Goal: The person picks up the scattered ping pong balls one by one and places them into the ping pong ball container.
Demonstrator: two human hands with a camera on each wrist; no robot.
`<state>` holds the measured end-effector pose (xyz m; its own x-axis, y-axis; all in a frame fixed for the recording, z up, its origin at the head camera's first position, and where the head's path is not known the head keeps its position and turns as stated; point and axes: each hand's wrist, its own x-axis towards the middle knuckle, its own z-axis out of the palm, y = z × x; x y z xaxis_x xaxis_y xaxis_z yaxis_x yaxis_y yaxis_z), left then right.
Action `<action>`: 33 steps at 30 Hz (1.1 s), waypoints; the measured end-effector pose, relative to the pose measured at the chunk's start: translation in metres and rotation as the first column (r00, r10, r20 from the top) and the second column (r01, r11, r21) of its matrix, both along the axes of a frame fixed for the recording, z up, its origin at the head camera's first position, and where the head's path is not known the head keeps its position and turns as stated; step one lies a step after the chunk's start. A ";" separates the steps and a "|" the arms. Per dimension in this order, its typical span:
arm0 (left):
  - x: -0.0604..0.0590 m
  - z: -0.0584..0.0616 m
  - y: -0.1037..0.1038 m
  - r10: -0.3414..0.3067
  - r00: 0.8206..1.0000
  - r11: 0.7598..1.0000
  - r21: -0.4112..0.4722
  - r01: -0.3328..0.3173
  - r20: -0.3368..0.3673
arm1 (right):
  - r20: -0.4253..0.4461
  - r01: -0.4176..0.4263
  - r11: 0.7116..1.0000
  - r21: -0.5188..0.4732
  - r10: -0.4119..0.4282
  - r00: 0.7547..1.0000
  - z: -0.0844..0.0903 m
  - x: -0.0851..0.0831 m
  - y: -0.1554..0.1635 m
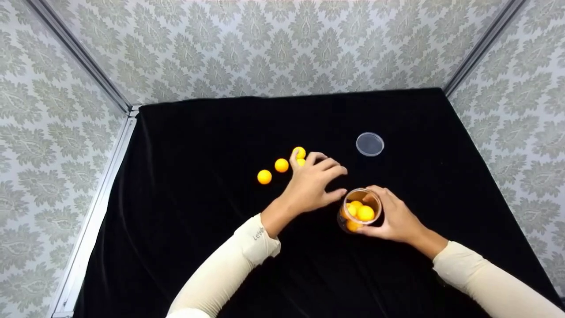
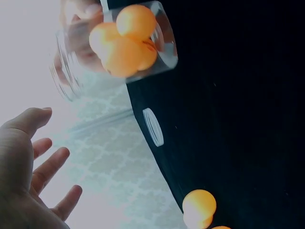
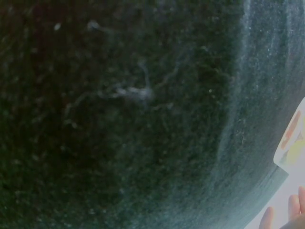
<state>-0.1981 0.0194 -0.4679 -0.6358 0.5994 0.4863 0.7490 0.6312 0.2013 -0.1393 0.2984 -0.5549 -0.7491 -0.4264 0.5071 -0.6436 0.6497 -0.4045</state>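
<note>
My right hand [image 1: 390,216] grips a clear jar [image 1: 359,211], tilted toward me a little above the black cloth [image 1: 198,229], with several orange balls inside. The left wrist view shows the same jar [image 2: 119,43] from below. Several more orange balls lie loose on the cloth: one [image 1: 264,176] at the left, one [image 1: 281,165] beside it, and one [image 1: 299,152] at my left fingertips. My left hand [image 1: 318,176] hovers open with spread fingers over that last group, holding nothing. In the right wrist view only cloth and a few fingertips [image 3: 293,210] show.
A clear round lid [image 1: 370,144] lies flat on the cloth behind the jar, and is also seen edge-on as the lid [image 2: 153,126] in the left wrist view. Patterned walls [image 1: 282,48] enclose the cloth at the back and on both sides.
</note>
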 end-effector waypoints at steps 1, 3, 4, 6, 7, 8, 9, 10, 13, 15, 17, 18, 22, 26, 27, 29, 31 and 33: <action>-0.003 -0.001 -0.003 0.013 1.000 1.000 0.003 -0.013 0.003 | 0.000 -0.001 1.000 0.000 0.001 1.000 0.000 0.000 0.000; -0.008 -0.002 -0.008 0.036 0.999 0.999 0.006 -0.036 0.016 | -0.001 -0.003 1.000 0.002 0.003 1.000 0.000 0.000 0.000; -0.010 -0.003 -0.010 0.046 0.999 0.999 0.008 -0.046 0.025 | 0.001 -0.004 1.000 0.001 0.004 1.000 0.000 0.000 0.000; -0.016 -0.003 -0.016 0.067 0.997 0.998 0.014 -0.067 0.048 | 0.000 -0.001 1.000 0.002 0.001 1.000 0.000 0.000 0.000; -0.018 -0.003 -0.019 0.078 0.995 0.997 0.018 -0.079 0.059 | 0.000 0.004 1.000 0.002 -0.004 1.000 0.000 0.001 0.000; -0.020 -0.003 -0.022 0.088 0.994 0.996 0.026 -0.090 0.068 | 0.003 0.008 1.000 0.002 -0.008 1.000 0.000 0.001 0.000; -0.023 -0.003 -0.026 0.100 0.992 0.994 0.036 -0.103 0.076 | 0.005 0.012 1.000 0.003 -0.012 1.000 0.000 0.001 0.000; -0.025 -0.003 -0.029 0.113 0.990 0.992 0.045 -0.117 0.081 | 0.007 0.017 1.000 0.005 -0.017 1.000 0.000 0.002 0.000; -0.030 -0.004 -0.041 0.152 0.984 0.986 0.061 -0.157 0.089 | 0.015 0.026 1.000 0.014 -0.026 1.000 0.001 0.002 0.000; -0.033 -0.005 -0.048 0.172 0.981 0.982 0.063 -0.178 0.088 | 0.014 0.026 0.999 0.020 -0.027 1.000 0.001 0.003 0.000; -0.035 -0.007 -0.054 0.189 0.978 0.979 0.063 -0.195 0.088 | 0.012 0.025 0.999 0.024 -0.026 1.000 0.001 0.003 0.000; -0.037 -0.008 -0.057 0.197 0.976 0.977 0.063 -0.203 0.090 | 0.009 0.025 0.999 0.026 -0.025 1.000 0.001 0.003 0.000; -0.043 -0.012 -0.069 0.225 0.970 0.970 0.071 -0.231 0.094 | 0.000 0.028 0.999 0.029 -0.028 1.000 0.001 0.003 0.000; -0.048 -0.018 -0.080 0.254 0.962 0.963 0.067 -0.261 0.095 | 0.004 0.031 0.999 0.029 -0.031 1.000 0.001 0.003 -0.001; -0.049 -0.019 -0.083 0.262 0.960 0.961 0.063 -0.269 0.099 | 0.007 0.032 0.999 0.029 -0.032 0.999 0.001 0.002 -0.001; -0.050 -0.022 -0.088 0.276 0.955 0.958 0.057 -0.283 0.109 | 0.012 0.034 0.999 0.027 -0.035 0.999 0.001 0.002 0.000; -0.052 -0.024 -0.093 0.287 0.949 0.954 0.047 -0.295 0.129 | 0.015 0.034 0.999 0.025 -0.035 0.999 0.001 0.002 0.000; -0.053 -0.027 -0.098 0.299 0.943 0.951 0.034 -0.307 0.146 | 0.015 0.033 0.999 0.027 -0.034 0.999 0.001 0.002 0.000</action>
<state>-0.2515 -0.0783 -0.4950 -0.8459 0.3423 0.4089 0.4867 0.8089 0.3297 -0.1370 0.2983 -0.5535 -0.7710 -0.4143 0.4837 -0.6150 0.6816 -0.3964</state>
